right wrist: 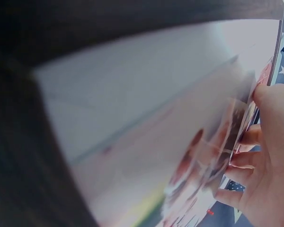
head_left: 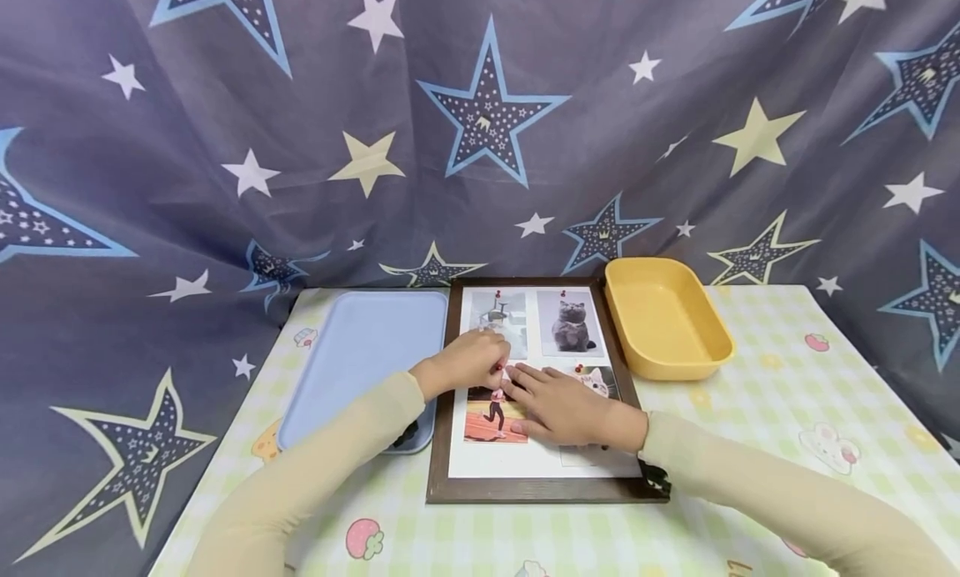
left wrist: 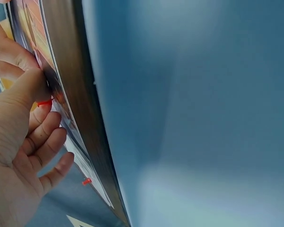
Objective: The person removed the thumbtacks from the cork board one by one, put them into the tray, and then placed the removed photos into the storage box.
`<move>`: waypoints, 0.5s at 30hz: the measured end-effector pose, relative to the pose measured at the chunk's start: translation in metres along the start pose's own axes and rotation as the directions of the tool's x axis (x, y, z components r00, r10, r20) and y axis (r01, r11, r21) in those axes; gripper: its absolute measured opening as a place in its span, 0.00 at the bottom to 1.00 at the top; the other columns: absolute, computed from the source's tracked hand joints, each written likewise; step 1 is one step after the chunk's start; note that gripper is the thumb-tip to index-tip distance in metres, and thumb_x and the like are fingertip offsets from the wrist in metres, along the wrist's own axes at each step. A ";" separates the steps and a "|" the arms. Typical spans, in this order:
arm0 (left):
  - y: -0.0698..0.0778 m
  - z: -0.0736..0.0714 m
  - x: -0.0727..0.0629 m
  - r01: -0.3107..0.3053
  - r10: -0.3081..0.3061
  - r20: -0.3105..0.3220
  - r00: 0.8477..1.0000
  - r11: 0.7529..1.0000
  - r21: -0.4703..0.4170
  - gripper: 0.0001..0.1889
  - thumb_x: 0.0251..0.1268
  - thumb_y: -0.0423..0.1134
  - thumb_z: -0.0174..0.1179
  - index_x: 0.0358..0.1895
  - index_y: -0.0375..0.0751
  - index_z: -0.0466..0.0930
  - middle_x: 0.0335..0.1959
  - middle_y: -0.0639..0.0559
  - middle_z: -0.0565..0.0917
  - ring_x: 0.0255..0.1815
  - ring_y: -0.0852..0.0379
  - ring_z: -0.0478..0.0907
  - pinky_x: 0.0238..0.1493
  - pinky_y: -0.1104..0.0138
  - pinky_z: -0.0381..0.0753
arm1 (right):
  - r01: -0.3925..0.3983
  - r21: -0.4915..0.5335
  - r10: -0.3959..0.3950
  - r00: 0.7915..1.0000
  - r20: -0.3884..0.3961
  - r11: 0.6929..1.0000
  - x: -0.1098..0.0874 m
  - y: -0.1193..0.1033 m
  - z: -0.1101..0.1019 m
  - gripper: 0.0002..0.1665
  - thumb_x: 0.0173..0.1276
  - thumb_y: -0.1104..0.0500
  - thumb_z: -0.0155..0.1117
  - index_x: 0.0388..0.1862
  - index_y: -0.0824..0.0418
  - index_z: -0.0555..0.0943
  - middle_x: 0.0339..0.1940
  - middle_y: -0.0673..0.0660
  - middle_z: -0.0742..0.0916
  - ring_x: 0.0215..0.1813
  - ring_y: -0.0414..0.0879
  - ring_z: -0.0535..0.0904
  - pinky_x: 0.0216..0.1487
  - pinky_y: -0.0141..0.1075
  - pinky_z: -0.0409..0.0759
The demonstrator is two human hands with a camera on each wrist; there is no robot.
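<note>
A brown-framed pin board (head_left: 547, 489) lies flat on the table, bearing several photos. My left hand (head_left: 471, 358) pinches a red push pin (left wrist: 45, 102) between thumb and forefinger, at the top edge of the runner photo (head_left: 491, 427). Beside it, my right hand (head_left: 566, 406) rests on the board with its fingers stretched out, fingertips on the runner photo's right side. Under the right hand, the white cat photo (head_left: 597, 383) is partly covered. Above are a grey cat photo (head_left: 572, 327) and a pale photo (head_left: 483, 306), each with a red pin at its top.
Left of the board lies a light blue tray (head_left: 375, 335), its edge close to the frame. A deep yellow bin (head_left: 667, 310) stands at the board's upper right. A checked cloth (head_left: 765, 377) covers the table, and a star-patterned curtain (head_left: 450, 210) hangs behind.
</note>
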State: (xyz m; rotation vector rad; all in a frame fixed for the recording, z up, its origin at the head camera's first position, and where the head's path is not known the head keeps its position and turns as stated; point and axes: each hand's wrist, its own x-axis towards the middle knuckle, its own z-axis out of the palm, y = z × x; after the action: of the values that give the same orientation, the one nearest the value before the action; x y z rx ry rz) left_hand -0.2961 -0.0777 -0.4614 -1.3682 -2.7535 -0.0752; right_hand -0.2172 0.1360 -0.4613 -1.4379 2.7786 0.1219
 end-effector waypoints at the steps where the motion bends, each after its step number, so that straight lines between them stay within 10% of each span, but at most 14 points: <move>1: 0.000 -0.002 0.001 0.001 -0.001 0.000 1.000 1.000 0.004 0.08 0.53 0.40 0.69 0.29 0.47 0.77 0.29 0.56 0.80 0.34 0.56 0.77 0.40 0.61 0.80 | 0.000 0.001 0.000 1.000 0.003 1.000 0.001 0.001 -0.001 0.40 0.81 0.38 0.44 0.81 0.61 0.61 0.81 0.65 0.65 0.80 0.60 0.63 0.78 0.54 0.66; 15: 0.003 -0.004 -0.001 0.006 -0.006 -0.005 1.000 1.000 0.030 0.08 0.53 0.38 0.68 0.29 0.46 0.77 0.29 0.54 0.81 0.34 0.54 0.78 0.39 0.61 0.80 | -0.015 0.032 0.014 0.999 0.037 0.999 0.002 0.000 -0.002 0.41 0.81 0.37 0.44 0.81 0.61 0.60 0.81 0.65 0.64 0.81 0.60 0.61 0.79 0.55 0.64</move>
State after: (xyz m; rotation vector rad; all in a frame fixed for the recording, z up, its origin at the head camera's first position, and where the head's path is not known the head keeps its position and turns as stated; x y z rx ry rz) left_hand -0.2934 -0.0768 -0.4574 -1.3505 -2.7430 -0.0368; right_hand -0.2181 0.1340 -0.4598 -1.3943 2.7491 0.1025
